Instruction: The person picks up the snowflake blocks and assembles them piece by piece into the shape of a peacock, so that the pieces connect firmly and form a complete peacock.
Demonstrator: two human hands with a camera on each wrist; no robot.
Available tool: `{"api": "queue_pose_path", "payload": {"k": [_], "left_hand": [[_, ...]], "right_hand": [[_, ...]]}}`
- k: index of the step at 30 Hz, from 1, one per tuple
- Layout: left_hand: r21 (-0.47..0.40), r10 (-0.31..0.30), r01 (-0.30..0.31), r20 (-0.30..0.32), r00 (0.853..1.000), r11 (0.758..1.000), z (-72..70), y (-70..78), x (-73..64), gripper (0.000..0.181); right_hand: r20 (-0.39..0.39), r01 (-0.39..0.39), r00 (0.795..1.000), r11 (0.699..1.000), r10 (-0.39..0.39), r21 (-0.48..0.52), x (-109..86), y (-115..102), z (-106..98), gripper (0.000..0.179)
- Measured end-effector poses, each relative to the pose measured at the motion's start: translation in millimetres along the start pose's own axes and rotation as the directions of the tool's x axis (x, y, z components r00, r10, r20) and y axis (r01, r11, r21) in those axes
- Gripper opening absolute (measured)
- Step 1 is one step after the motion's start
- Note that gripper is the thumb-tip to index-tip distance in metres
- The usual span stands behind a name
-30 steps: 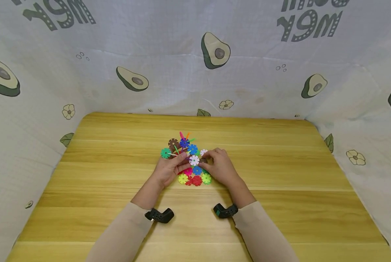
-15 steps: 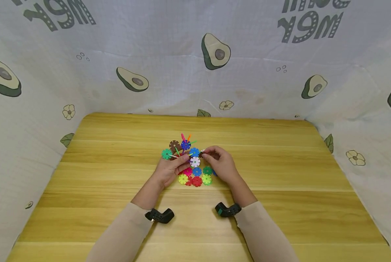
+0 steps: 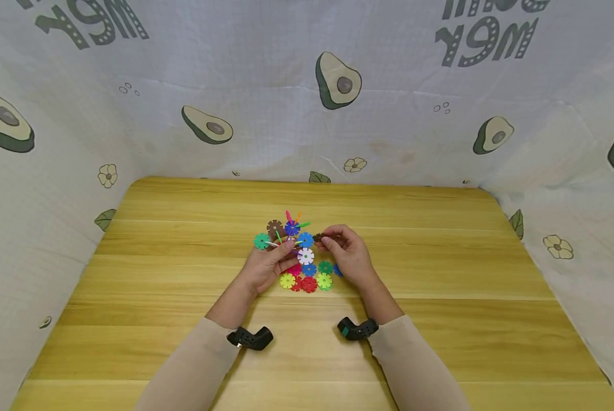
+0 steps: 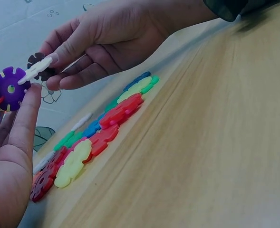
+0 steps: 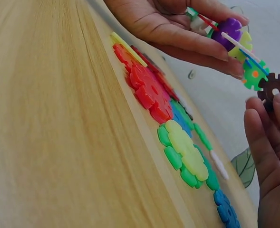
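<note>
On my head view the left hand [image 3: 262, 268] sits at seven o'clock, thumb and fingers closed about a cluster of joined discs [image 3: 292, 229] raised above the tabletop [image 3: 440, 257]; at the cluster's three o'clock, the right hand [image 3: 354, 260] pinches a dark brown disc [image 3: 317, 237], thumb and fingers parted only by the disc itself; loose discs [image 3: 309, 284] in red, yellow, blue and green lie on the tabletop toward the cluster's six o'clock; a pale cloth [image 3: 271, 85] printed with avocados hangs at twelve; on my left wrist view, a purple disc [image 4: 17, 95] of the cluster shows at nine o'clock, a white disc [image 4: 35, 70] reaching from it toward the right hand at eleven; on my right wrist view, the dark brown disc is near three o'clock, just beside a green disc [image 5: 248, 76] of the cluster; I cannot tell whether those two are joined; the loose discs run from twelve round to five.
</note>
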State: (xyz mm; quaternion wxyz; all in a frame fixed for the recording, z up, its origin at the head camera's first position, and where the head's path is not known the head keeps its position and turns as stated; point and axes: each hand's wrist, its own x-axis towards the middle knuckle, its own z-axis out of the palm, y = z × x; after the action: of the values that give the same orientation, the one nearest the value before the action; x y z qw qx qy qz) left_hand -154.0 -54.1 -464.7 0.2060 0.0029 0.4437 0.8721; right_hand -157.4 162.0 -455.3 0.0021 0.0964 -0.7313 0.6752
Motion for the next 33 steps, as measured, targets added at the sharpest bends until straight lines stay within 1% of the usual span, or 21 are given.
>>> {"api": "queue_pose_path", "payload": {"k": [6,12,16,18,20,22,24,26,27,29,30,31,33], "left_hand": [[0.012,-0.001,0.001,0.035,0.999,1.0,-1.8,0.2,0.2,0.03],[0.039,-0.013,0.011,0.049,0.999,0.999,-3.3,0.1,0.0,0.026],[0.056,-0.026,0.024,0.048,0.999,0.998,-3.8,-0.5,1.2,0.026],[0.061,-0.023,0.02,0.044,0.999,0.998,-4.0,-0.5,1.3,0.028],[0.058,-0.016,0.014,0.03,0.999,0.998,-4.0,-0.1,1.1,0.03],[0.048,-0.004,0.003,0.021,1.0,0.999,-3.8,0.3,1.1,0.029],[0.028,0.015,-0.016,0.012,1.0,0.999,-3.5,0.8,1.1,0.026],[0.003,0.043,-0.043,0.007,0.999,0.999,-3.7,1.4,1.1,0.023],[-0.009,0.062,-0.062,0.003,0.998,0.998,-4.1,1.5,1.3,0.022],[-0.048,0.098,-0.098,-0.015,0.995,0.994,-5.0,2.2,1.0,0.021],[-0.067,0.115,-0.116,-0.025,0.993,0.991,-5.5,2.5,1.0,0.022],[-0.083,0.128,-0.131,-0.037,0.991,0.988,-5.9,2.9,0.9,0.022],[-0.099,0.15,-0.154,-0.051,0.987,0.983,-6.6,3.5,1.0,0.021]], "right_hand": [[0.009,0.063,0.998,0.998,-0.063,0.012,-1.1,0.6,1.1,0.015],[0.018,0.14,0.99,0.986,-0.139,-0.086,-1.9,2.2,1.7,0.012],[0.033,0.167,0.986,0.977,-0.164,-0.133,-2.2,2.6,2.6,0.011],[0.038,0.165,0.986,0.977,-0.161,-0.136,-2.4,2.3,3.5,0.012],[0.029,0.143,0.99,0.98,-0.141,-0.138,-2.1,3.0,4.4,0.013],[0.016,0.106,0.994,0.985,-0.104,-0.139,-1.3,3.9,5.3,0.02],[-0.003,0.055,0.998,0.984,-0.057,-0.17,-0.4,5.0,6.2,0.029],[-0.017,-0.003,1.0,0.971,-0.001,-0.237,-0.4,5.6,7.5,0.035],[-0.014,-0.021,1.0,0.959,0.018,-0.282,-0.7,5.7,8.3,0.036],[0.021,-0.029,0.999,0.927,0.04,-0.373,-2.3,5.5,10.7,0.031],[0.051,-0.017,0.998,0.909,0.042,-0.416,-3.3,5.3,12.5,0.028],[0.092,0.011,0.995,0.89,0.035,-0.455,-4.5,5.4,14.5,0.025],[0.192,0.108,0.981,0.852,-0.008,-0.512,-6.6,5.7,19.6,0.02]]}}
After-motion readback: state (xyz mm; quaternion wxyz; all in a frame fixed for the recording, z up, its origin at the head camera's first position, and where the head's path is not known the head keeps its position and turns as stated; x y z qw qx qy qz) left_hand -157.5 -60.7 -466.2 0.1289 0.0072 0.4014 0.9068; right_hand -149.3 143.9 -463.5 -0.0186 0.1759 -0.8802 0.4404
